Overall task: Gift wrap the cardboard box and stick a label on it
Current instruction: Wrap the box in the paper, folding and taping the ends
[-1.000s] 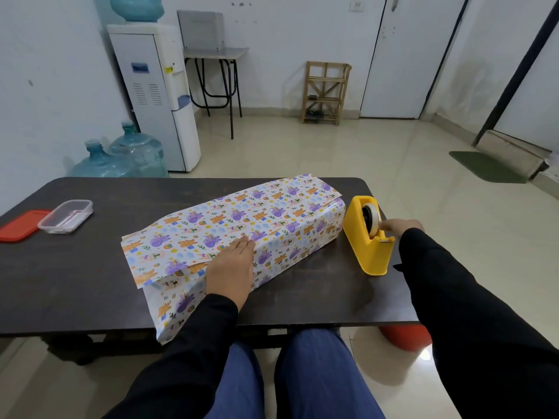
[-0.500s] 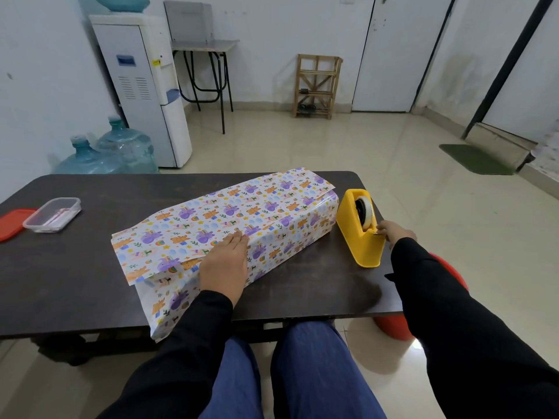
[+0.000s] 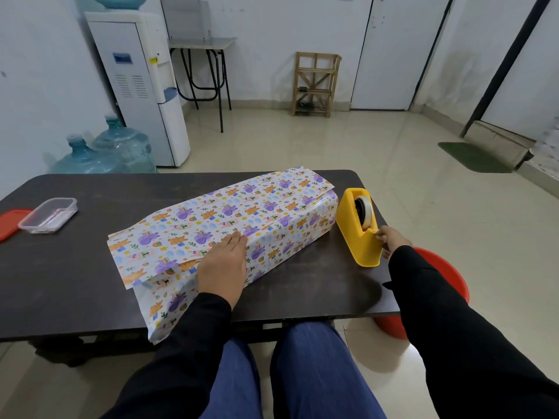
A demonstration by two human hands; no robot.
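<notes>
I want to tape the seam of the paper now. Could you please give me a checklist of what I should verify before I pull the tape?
1. Left hand presses the wrapping paper overlap flat: ok.
2. Right hand is at the cutter of the yellow tape dispenser: ok.
3. That hand really pinches the loose end of the tape: cannot tell, too small.
4. Tape roll has tape left: ok.
5. Dispenser stands fully on the table: ok.
6. Paper ends are folded shut: not ok, the near end hangs open over the table edge.
</notes>
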